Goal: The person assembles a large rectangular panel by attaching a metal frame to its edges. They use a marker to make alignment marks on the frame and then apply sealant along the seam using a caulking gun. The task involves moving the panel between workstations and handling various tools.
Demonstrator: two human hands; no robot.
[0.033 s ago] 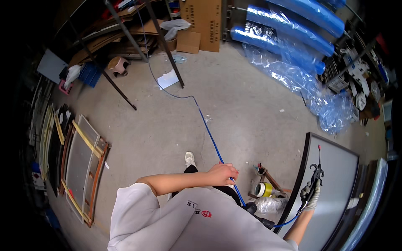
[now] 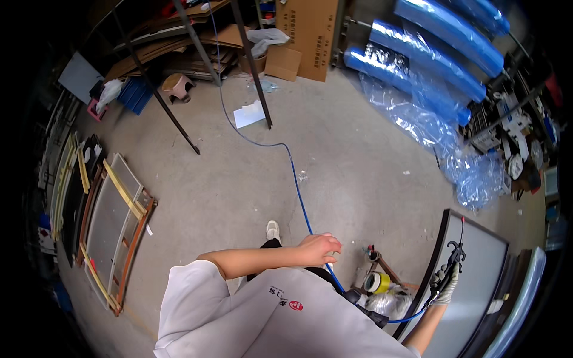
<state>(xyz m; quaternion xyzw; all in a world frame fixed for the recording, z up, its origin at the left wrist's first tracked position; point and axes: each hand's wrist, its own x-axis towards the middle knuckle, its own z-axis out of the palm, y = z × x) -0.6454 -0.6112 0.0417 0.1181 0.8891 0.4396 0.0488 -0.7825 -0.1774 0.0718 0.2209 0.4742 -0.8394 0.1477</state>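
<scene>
My bare left hand (image 2: 321,248) is in front of my body, fingers loosely stretched and apart. A blue hose (image 2: 303,209) passes beneath it, and whether palm and hose touch is hidden. In my gloved right hand (image 2: 444,285) is a black air gun (image 2: 455,255), with a long thin nozzle ending in a red tip. Blue hose joins the gun's lower end. Under the gun stands a grey panel (image 2: 477,253) with a black frame, leaning at my right. Black fittings (image 2: 370,313) sit along the hose near my waist.
Wooden frames (image 2: 122,227) lie at left. Blue film rolls (image 2: 430,56) hang at the far right, loose film (image 2: 477,179) trailing below. Metal posts (image 2: 253,71) and cardboard (image 2: 307,36) stand ahead. A yellow-labelled tub (image 2: 377,283) is beside the panel. The hose crosses the concrete floor (image 2: 221,185).
My left hand's fingers have loosened from around the hose, which now curves more slackly. The view has shifted slightly. My right hand still grips the air gun.
</scene>
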